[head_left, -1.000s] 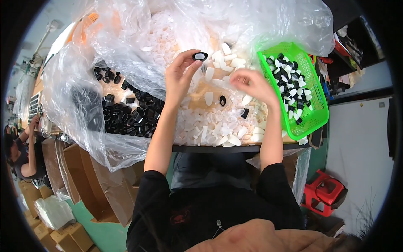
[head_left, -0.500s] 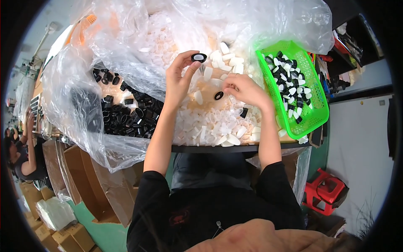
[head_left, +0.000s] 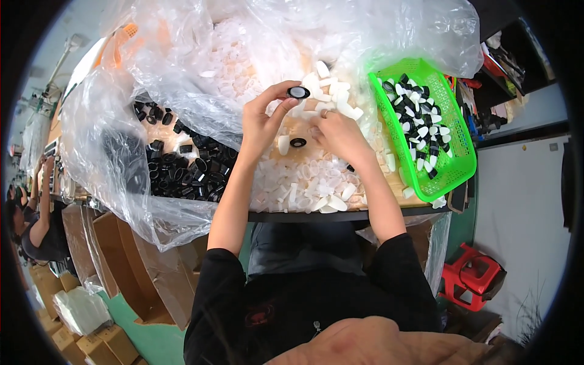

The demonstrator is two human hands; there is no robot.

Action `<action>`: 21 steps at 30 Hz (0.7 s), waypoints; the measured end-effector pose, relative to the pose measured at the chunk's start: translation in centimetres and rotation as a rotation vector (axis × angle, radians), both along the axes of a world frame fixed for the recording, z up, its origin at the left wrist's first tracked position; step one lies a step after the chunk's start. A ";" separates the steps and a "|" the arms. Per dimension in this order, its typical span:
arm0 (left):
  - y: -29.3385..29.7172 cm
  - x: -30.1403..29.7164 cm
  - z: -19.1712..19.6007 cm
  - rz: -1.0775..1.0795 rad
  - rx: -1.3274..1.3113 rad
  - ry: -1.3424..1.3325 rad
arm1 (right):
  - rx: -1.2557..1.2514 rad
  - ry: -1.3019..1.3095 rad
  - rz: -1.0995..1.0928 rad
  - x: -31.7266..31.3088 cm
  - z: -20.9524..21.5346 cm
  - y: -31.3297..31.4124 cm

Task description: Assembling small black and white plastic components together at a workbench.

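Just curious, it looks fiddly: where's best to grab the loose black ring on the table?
Probably by the near and far edges, from above and the right. The black ring looks like a flat-lying oval, narrower that way, and a white piece sits close on its left; the right hand is on the other side.

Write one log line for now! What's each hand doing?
left hand: holds black oval piece, pale center | right hand: near loose black ring, grip unclear | green basket: holds black-and-white pieces
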State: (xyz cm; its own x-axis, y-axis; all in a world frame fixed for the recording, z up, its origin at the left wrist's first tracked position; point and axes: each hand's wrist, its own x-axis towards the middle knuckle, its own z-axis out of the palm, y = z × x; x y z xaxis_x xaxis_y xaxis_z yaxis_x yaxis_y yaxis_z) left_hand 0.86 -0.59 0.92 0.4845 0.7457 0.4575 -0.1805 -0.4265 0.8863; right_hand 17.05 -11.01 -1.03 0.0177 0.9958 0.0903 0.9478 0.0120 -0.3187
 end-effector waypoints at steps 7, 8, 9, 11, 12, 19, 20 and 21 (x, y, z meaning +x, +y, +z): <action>0.3 -0.1 0.1 0.056 0.197 0.055 | 0.079 0.335 -0.012 1.4 4.1 -0.2; 0.4 -0.1 0.1 0.072 0.221 0.056 | 0.079 0.334 -0.011 1.6 3.8 0.0; 0.4 -0.1 0.2 0.083 0.245 0.056 | 0.079 0.376 0.035 2.0 3.2 0.1; 0.2 0.0 0.3 0.089 0.220 0.079 | 0.080 0.418 0.079 2.5 2.1 0.3; 0.2 -0.1 0.4 0.100 0.194 0.103 | 0.049 0.410 0.065 2.5 1.7 0.4; 0.4 0.0 -0.5 0.065 -0.027 0.038 | 0.133 0.296 0.040 3.0 1.5 0.3; 0.3 0.1 -0.5 0.030 -0.080 0.015 | 0.133 0.296 0.041 2.8 1.8 0.4; 0.3 0.1 -0.6 -0.006 -0.133 -0.007 | 0.180 0.520 -0.039 2.3 2.3 0.6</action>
